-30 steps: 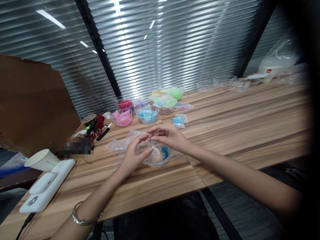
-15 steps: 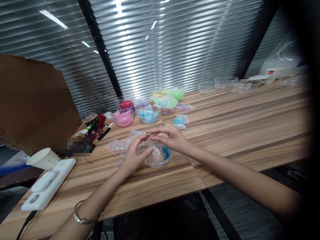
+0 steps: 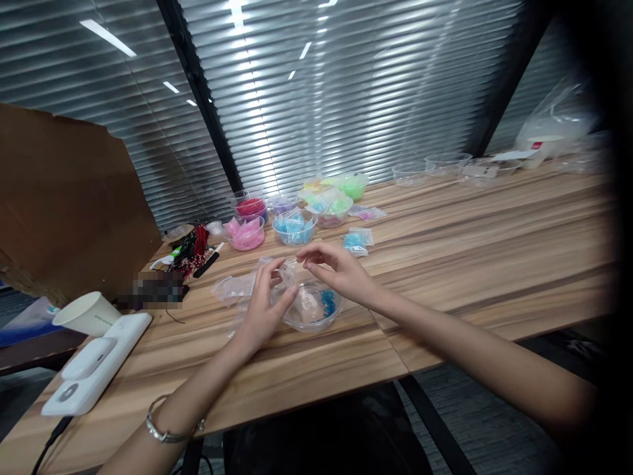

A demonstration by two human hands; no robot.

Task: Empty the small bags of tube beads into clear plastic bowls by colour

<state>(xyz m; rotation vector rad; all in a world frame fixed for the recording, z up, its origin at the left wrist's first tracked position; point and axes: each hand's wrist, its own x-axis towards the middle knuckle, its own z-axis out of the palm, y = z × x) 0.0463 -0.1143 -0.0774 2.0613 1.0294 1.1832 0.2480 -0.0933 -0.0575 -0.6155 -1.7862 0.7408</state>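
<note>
My left hand [image 3: 261,309] pinches a small clear plastic bag [image 3: 287,272] between its thumb and fingers, above the table. My right hand [image 3: 337,269] hovers to the right of the bag, its thumb and fingertips curled close together by the bag's edge. Whatever lies between those fingertips is too small to make out. Just below both hands stands a clear round plastic bowl [image 3: 309,324]. Inside it, dark blue beads [image 3: 328,304] gather on the right side. Clear empty-looking bags [image 3: 235,289] lie flat behind and to the left of the bowl.
Behind are bowls of pink packets [image 3: 244,234], blue packets [image 3: 295,227] and green ones [image 3: 352,187]. A loose blue packet [image 3: 357,241] lies right of them. Clear bowls [image 3: 409,174] line the back right. At left are a white power strip [image 3: 99,363], paper cup [image 3: 89,315] and cardboard [image 3: 74,204].
My hands have drawn slightly apart, the right hand shifting a little up and right. More of the clear bag now shows at my left fingertips. The bowl stays in place.
</note>
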